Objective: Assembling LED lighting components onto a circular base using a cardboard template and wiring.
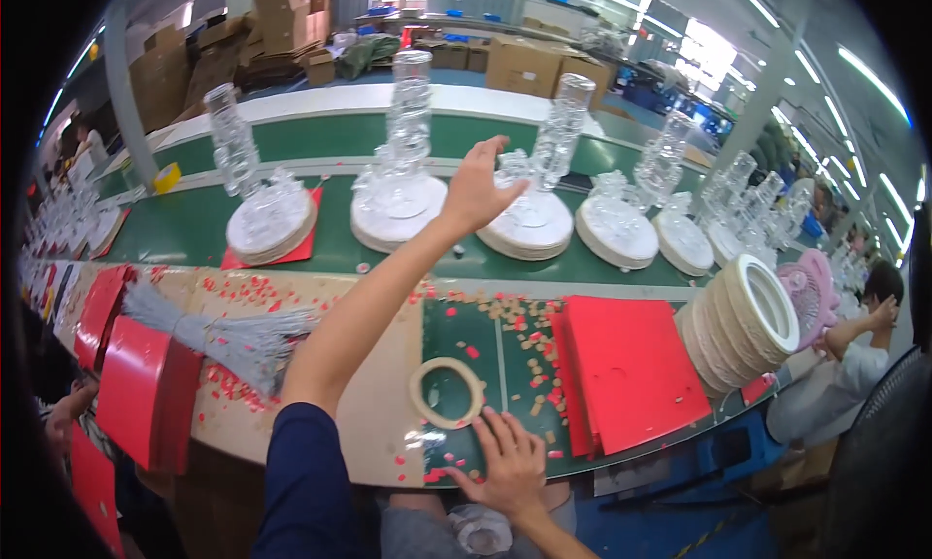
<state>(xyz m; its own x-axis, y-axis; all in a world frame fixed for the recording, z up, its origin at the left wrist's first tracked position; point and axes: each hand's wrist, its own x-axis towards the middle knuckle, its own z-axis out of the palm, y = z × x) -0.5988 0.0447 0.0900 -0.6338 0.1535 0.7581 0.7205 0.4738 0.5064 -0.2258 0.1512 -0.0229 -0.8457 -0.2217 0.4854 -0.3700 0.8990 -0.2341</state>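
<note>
My left hand reaches over the green belt, thumb and fingers apart. It is beside a round white base carrying a tall clear ridged column; whether it touches the clear pieces I cannot tell. My right hand rests low on the near table edge, fingers spread, fingertips at the rim of a beige tape roll lying flat. Another white base with a clear column stands left of my left hand. Farther left, a similar base sits on a red sheet.
A red sheet stack lies right of the tape roll, beside piled cream rings and a pink fan. Grey wire strands and red folded sheets lie left. Red and tan scraps litter the table. People sit at both sides.
</note>
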